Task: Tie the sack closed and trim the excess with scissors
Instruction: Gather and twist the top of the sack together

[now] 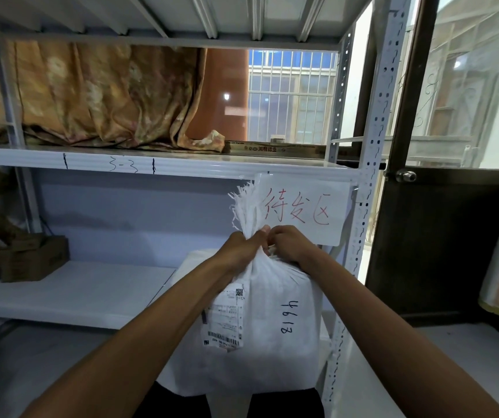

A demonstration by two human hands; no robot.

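Observation:
A white woven sack (275,336) stands upright in front of me, with a shipping label (225,318) and the handwritten number 4613 on its side. Its gathered neck rises into a frayed top (246,203). My left hand (242,248) is clenched around the neck from the left. My right hand (290,244) grips the neck from the right, fingers pinched at the same spot, touching the left hand. Whether a tie is between the fingers is hidden. No scissors are in view.
A white metal shelf rack (164,165) stands behind the sack, with a paper sign in red writing (302,209) taped to it. A cardboard box (32,257) sits on the lower shelf at left. A dark door (441,242) is at right.

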